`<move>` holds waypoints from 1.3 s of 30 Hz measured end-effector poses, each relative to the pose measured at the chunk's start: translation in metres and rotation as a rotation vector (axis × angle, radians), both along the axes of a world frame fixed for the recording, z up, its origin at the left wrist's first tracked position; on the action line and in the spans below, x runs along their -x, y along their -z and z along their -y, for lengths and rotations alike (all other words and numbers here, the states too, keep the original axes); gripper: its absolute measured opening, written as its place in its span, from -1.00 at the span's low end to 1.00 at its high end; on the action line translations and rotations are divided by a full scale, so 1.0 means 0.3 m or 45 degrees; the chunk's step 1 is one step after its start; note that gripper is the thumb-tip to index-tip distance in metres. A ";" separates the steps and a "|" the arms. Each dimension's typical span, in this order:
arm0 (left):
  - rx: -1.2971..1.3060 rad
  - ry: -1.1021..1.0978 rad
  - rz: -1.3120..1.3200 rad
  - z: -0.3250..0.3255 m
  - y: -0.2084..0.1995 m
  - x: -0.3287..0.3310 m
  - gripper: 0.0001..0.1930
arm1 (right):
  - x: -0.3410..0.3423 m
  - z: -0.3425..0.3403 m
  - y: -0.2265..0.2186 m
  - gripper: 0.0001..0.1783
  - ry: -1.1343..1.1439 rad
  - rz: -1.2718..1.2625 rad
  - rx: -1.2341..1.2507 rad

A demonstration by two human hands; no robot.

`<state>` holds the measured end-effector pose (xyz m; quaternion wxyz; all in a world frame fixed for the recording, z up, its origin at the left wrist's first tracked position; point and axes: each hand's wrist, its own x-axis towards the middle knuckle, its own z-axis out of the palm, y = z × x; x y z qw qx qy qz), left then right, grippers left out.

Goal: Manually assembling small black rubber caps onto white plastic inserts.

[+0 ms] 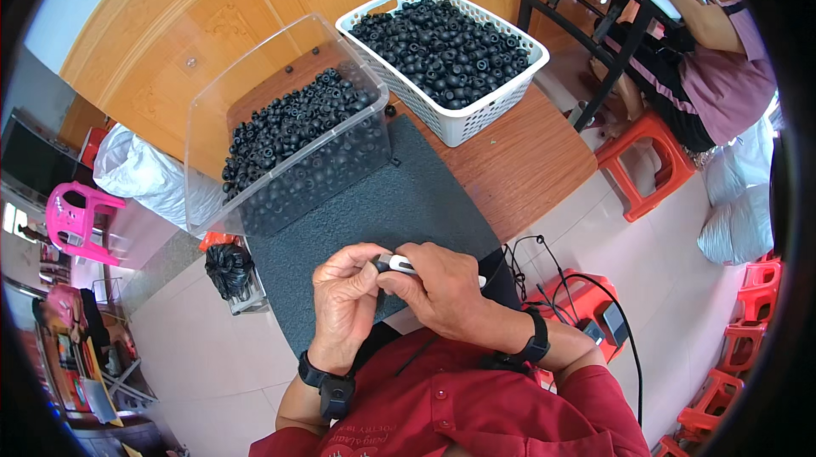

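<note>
Close in front of my chest, both hands meet over the dark mat (399, 193). My left hand (348, 291) is closed, its thumb and fingers pinching a small black round part (380, 263). Wrapped in the fingers of my right hand (442, 283) is a slim white-handled tool (401, 264), its end touching or very near the black part. The tool's working tip is too small to make out. Beyond the hands stands a clear plastic bin (293, 181) holding many similar black parts. Behind it to the right, a white perforated basket (463, 125) is heaped with more.
The brown wooden table (544, 159) stands against a wood-panelled wall. Black cables (625, 321) loop beside a red stool (561, 291) on my right. Another person (714, 74) sits at a table at the far right. A black plastic bag (229, 266) hangs at the left.
</note>
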<state>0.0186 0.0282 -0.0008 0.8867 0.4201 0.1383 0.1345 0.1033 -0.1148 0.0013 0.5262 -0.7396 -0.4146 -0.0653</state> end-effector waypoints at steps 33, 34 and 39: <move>-0.302 -0.040 0.121 0.012 0.003 -0.015 -0.67 | -0.024 0.032 -0.049 -0.82 -0.341 -0.967 -0.173; -0.307 -0.035 0.122 0.011 0.003 -0.015 -0.67 | -0.024 0.033 -0.052 -0.82 -0.340 -0.971 -0.171; -0.131 -0.008 0.095 0.014 0.006 -0.020 -0.68 | -0.019 0.033 -0.046 -0.84 -0.309 -0.909 -0.158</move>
